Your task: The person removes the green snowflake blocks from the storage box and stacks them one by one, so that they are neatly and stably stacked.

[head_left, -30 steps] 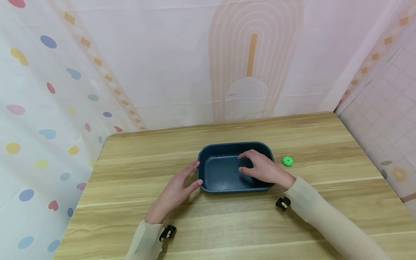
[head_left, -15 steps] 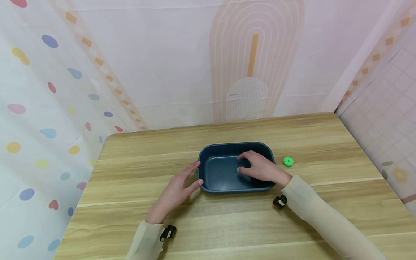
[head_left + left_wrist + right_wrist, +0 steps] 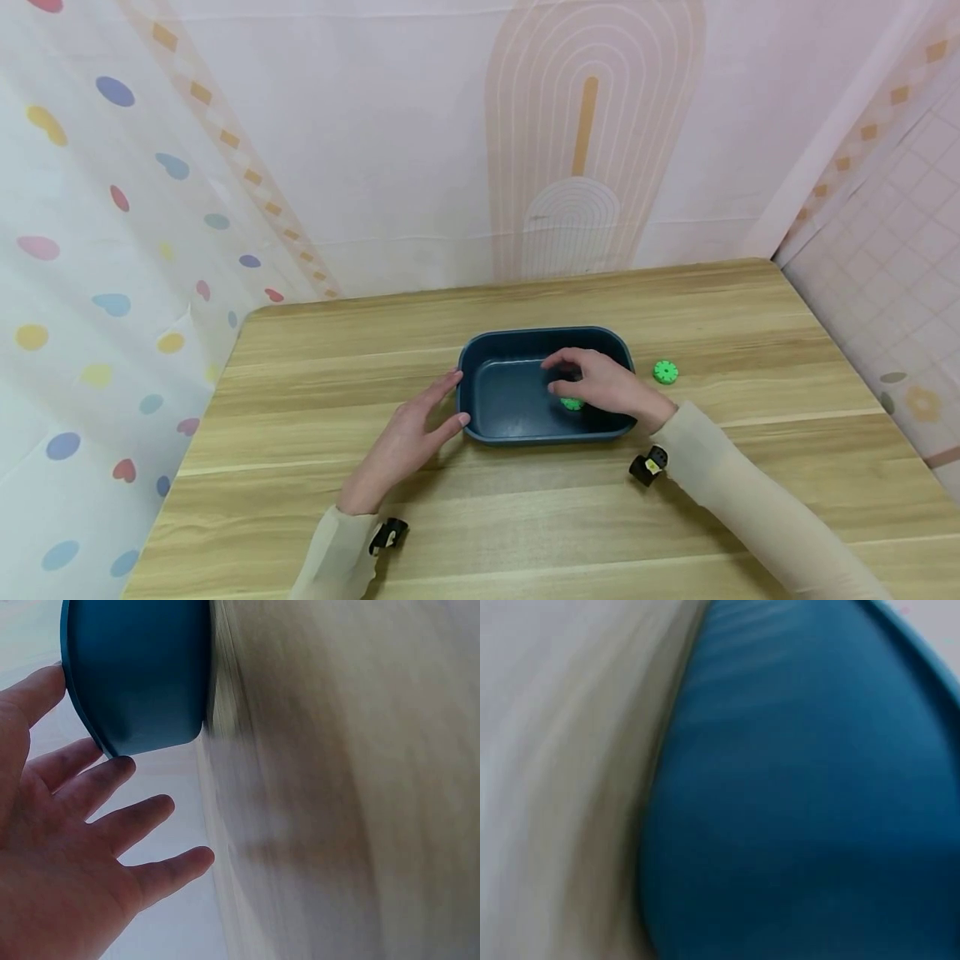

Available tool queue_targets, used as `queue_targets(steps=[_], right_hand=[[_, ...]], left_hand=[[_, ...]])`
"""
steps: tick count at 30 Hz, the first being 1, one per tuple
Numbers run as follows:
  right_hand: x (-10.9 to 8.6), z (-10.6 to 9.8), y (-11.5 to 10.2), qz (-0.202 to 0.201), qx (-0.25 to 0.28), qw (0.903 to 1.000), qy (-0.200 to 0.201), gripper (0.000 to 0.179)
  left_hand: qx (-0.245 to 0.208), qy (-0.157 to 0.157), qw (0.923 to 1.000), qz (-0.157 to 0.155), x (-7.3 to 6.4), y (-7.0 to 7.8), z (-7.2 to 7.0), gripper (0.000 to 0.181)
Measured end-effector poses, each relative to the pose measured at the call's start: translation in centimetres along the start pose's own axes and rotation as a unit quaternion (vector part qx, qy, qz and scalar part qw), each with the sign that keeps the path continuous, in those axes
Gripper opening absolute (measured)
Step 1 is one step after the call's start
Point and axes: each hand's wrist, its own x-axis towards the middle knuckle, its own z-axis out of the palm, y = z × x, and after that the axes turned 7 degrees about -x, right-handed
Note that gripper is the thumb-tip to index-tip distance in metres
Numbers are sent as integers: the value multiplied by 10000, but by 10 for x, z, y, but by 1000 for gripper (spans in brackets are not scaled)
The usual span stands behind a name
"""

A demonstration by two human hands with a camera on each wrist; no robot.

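Note:
A dark blue, rounded rectangular tub (image 3: pixel 510 400) stands on the wooden table. My left hand (image 3: pixel 405 437) is at its left end, fingers spread, with thumb and fingertips right at the rim; the left wrist view shows this hand (image 3: pixel 82 817) beside the tub's outer wall (image 3: pixel 142 667). Over the right half of the tub my right hand (image 3: pixel 600 387) reaches inside, thumb and forefinger apart. Under its thumb a green notched disc (image 3: pixel 572 403) shows, partly covered. The right wrist view holds only the tub's outer side (image 3: pixel 802 780), blurred, without the hand.
A second green notched disc (image 3: pixel 664 372), with a small centre hole, lies on the table (image 3: pixel 480 533) right of the tub. Patterned white cloth (image 3: pixel 390 150) hangs behind the table and along both sides.
A green disc has come into sight beneath my right thumb inside the tub. The right hand has shifted only slightly, while the left hand and tub stay in place.

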Motion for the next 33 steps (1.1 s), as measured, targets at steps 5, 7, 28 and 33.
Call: queue_targets(steps=[5,7,28,33], right_hand=[[1,-7,0,-207,-1277,9916,-83,38],[2,-9,-1,-307,-1731,9840,-285,37],[11,2,-1,-430,-2193,9741,-348,37],[16,4,3,-512,-2107,9759,-232,40]], left_hand=[[-11,-21,10000,-58,0,1,0,65],[-16,-36,10000,-72,0,1,-1,65],[-20,-28,10000,-90,0,0,-1,66],[0,-26,9999,-112,0,0,0,67]])
